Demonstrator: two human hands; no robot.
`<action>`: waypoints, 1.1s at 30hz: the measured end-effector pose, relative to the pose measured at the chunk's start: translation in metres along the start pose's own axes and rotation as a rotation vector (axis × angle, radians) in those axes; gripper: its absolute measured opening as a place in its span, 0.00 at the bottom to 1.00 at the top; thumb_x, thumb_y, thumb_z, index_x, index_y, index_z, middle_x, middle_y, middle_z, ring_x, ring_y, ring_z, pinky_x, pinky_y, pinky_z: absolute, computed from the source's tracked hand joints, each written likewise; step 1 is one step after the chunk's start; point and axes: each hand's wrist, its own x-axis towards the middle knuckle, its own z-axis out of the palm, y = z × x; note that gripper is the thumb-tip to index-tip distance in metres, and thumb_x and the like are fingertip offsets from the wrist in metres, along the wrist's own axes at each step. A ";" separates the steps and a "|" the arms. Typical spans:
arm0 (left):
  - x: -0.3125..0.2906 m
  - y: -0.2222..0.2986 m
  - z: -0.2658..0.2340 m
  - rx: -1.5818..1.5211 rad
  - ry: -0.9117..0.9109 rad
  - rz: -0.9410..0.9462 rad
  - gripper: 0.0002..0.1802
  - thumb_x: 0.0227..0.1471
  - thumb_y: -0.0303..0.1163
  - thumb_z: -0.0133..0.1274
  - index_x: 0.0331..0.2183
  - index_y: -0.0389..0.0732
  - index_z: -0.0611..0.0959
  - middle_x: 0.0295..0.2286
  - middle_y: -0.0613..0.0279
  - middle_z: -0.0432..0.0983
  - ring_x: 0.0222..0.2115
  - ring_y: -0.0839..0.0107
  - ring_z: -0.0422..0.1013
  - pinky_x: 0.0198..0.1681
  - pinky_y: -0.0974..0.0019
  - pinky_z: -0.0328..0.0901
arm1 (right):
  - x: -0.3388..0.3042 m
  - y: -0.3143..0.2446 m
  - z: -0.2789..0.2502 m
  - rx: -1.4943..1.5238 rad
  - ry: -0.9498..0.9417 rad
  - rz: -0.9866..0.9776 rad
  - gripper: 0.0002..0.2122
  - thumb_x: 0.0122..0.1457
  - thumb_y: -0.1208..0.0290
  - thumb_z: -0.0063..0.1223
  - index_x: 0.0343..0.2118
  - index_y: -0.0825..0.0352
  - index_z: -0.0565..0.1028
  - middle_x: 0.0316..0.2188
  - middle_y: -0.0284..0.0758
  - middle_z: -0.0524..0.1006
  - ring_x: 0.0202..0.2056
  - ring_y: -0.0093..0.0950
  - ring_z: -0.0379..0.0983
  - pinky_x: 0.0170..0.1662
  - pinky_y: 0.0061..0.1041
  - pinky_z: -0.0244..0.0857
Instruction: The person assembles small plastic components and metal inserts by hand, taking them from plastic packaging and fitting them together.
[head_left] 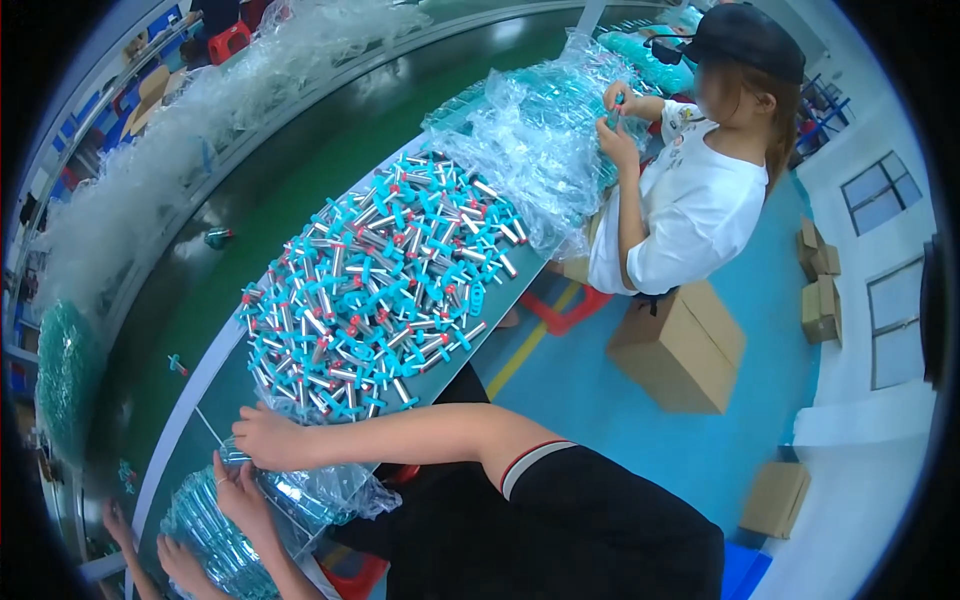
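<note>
My right hand (268, 438) reaches across from the right, fingers closed on a small clear, greenish plastic piece (233, 453). Just below it, my left hand (238, 498), with a ring on one finger, pinches the same piece from the near side. The piece's exact kind is too small and covered to tell. Beneath and beside my hands lie a heap of clear ribbed plastic shells (215, 535) and a clear plastic bag (325, 495). Beyond my right hand spreads a large pile of syringe-like parts (380, 280), silver with teal flanges and red ends.
Two other hands (180, 565) work at the lower left. Across the bench, a co-worker (690, 200) in a white shirt handles a small teal part beside heaped clear plastic (530, 140). A green conveyor belt (290, 190) runs along the left. A cardboard box (680, 345) stands on the floor.
</note>
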 end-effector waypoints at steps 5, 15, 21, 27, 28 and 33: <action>-0.003 -0.001 0.003 0.047 0.051 0.134 0.31 0.55 0.19 0.55 0.60 0.34 0.69 0.31 0.56 0.77 0.31 0.70 0.74 0.37 0.68 0.71 | 0.009 0.010 -0.006 0.090 0.065 0.000 0.05 0.41 0.71 0.58 0.21 0.66 0.75 0.28 0.37 0.73 0.37 0.38 0.68 0.41 0.36 0.65; -0.010 -0.032 -0.008 0.117 0.026 0.294 0.36 0.53 0.20 0.55 0.63 0.41 0.67 0.44 0.49 0.68 0.37 0.54 0.70 0.42 0.58 0.67 | 0.004 0.003 -0.003 0.158 -0.005 0.140 0.09 0.41 0.70 0.55 0.25 0.70 0.76 0.33 0.45 0.73 0.40 0.43 0.68 0.45 0.40 0.65; -0.001 -0.019 -0.008 0.382 -0.028 0.437 0.28 0.57 0.20 0.48 0.60 0.32 0.68 0.46 0.41 0.73 0.43 0.45 0.72 0.47 0.54 0.68 | -0.003 -0.002 0.006 0.064 -0.012 0.068 0.14 0.46 0.67 0.61 0.33 0.72 0.78 0.38 0.43 0.73 0.45 0.40 0.66 0.49 0.35 0.65; -0.007 0.039 -0.037 0.440 -0.357 0.187 0.27 0.57 0.19 0.44 0.58 0.28 0.69 0.55 0.34 0.66 0.55 0.42 0.67 0.57 0.52 0.63 | 0.001 0.003 0.001 -0.101 -0.180 -0.021 0.12 0.46 0.73 0.59 0.34 0.71 0.77 0.39 0.42 0.74 0.46 0.40 0.68 0.51 0.38 0.65; -0.010 0.039 -0.039 0.439 -0.359 0.186 0.27 0.57 0.19 0.44 0.58 0.28 0.69 0.55 0.34 0.66 0.55 0.42 0.67 0.57 0.52 0.63 | 0.000 0.002 -0.001 -0.108 -0.179 -0.008 0.13 0.46 0.73 0.59 0.35 0.72 0.77 0.39 0.42 0.74 0.46 0.40 0.68 0.52 0.40 0.65; -0.008 0.061 -0.043 0.617 -0.232 0.348 0.23 0.49 0.19 0.53 0.50 0.28 0.77 0.52 0.40 0.70 0.51 0.45 0.68 0.54 0.51 0.65 | 0.001 -0.004 -0.003 -0.092 -0.151 0.007 0.15 0.45 0.71 0.60 0.36 0.72 0.76 0.39 0.42 0.74 0.46 0.40 0.69 0.52 0.42 0.65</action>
